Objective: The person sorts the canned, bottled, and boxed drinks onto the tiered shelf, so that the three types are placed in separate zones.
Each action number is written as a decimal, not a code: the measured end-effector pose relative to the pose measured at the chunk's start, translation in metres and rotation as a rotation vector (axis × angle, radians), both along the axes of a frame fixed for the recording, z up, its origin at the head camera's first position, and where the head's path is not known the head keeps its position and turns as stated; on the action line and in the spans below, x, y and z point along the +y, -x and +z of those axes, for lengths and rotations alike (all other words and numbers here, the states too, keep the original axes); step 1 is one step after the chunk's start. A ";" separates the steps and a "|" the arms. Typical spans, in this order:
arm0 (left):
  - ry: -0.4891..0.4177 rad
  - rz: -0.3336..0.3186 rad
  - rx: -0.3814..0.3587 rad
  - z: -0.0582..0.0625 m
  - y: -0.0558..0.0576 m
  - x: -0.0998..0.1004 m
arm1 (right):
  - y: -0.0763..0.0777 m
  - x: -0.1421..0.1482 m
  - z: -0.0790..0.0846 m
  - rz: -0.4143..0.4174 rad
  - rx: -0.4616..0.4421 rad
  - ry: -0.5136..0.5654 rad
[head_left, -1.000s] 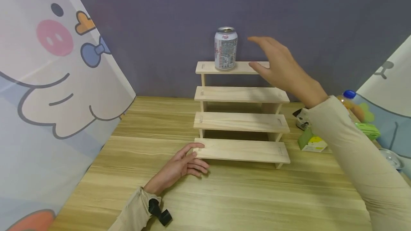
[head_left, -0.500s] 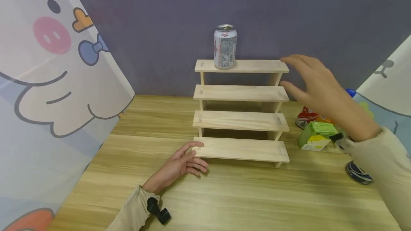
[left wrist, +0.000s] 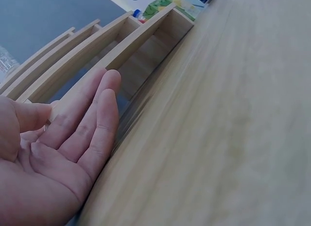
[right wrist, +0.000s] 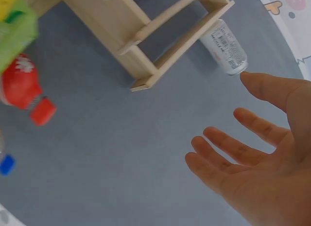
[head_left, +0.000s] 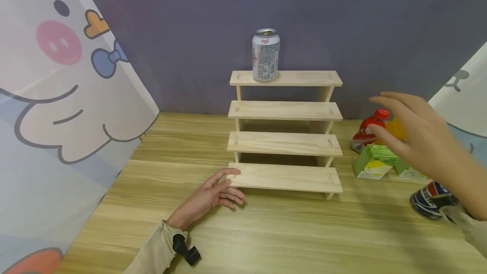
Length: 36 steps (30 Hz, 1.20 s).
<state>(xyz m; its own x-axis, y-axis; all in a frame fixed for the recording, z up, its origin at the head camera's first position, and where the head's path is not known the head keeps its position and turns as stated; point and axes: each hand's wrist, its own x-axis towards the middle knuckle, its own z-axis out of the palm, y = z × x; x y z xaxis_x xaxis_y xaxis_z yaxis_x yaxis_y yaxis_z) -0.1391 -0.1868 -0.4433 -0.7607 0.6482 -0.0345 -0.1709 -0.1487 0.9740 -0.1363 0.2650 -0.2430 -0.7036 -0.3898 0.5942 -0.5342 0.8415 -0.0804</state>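
A wooden step stand [head_left: 285, 141] with stacked shelves stands on the table, and a white soda can [head_left: 266, 56] is upright on its top shelf, left of centre. My left hand [head_left: 207, 202] rests at the left end of the lowest shelf. Its index finger lies on the board, its thumb is at the corner, and the other fingers extend loosely in front. In the left wrist view, the fingers [left wrist: 99, 124] look fairly straight along the board. My right hand [head_left: 422, 138] hangs in the air to the right of the stand, fingers apart, holding nothing.
On the right stand a red-capped bottle [head_left: 367, 130], green boxes [head_left: 374, 162] and a dark blue can [head_left: 426, 202], partly hidden by the right arm. A blue-capped bottle [right wrist: 6, 164] shows in the right wrist view. A grey wall [head_left: 190, 33] rises behind the stand.
My right hand has moved from beside the soda can down and to the right, uncovering the stand's right side and the red-capped bottle. The left hand and the can have stayed put.
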 end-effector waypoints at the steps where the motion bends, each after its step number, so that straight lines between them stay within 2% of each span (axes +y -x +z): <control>1: -0.003 0.001 0.000 -0.001 0.000 0.001 | -0.004 0.004 -0.003 -0.016 -0.006 0.003; 4: -0.010 0.004 0.005 -0.001 0.000 0.002 | -0.013 0.015 -0.016 -0.049 -0.010 0.013; 11: 0.003 0.006 -0.001 0.001 0.000 0.002 | -0.034 0.041 -0.047 -0.057 0.049 0.095; 13: 0.009 0.006 0.000 0.003 0.000 0.001 | -0.039 0.047 -0.055 -0.082 0.051 0.104; 20: 0.032 0.011 -0.009 0.007 0.000 -0.001 | -0.054 0.071 -0.089 -0.230 0.043 0.151; 27: 0.034 0.021 0.004 0.008 -0.001 -0.001 | -0.063 0.090 -0.118 -0.363 -0.011 0.212; 32: 0.029 0.008 0.016 0.008 0.001 0.000 | -0.067 0.097 -0.133 -0.466 -0.049 0.246; 36: 0.024 0.014 0.030 0.008 0.002 0.001 | -0.067 0.101 -0.139 -0.502 -0.061 0.267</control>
<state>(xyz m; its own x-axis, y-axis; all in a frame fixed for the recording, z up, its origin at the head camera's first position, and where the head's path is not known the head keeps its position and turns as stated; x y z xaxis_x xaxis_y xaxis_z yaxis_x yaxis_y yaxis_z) -0.1413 -0.1857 -0.4351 -0.7708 0.6365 -0.0267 -0.1391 -0.1273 0.9821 -0.0690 0.3656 -0.3824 -0.8001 0.1592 0.5784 -0.0618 0.9371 -0.3435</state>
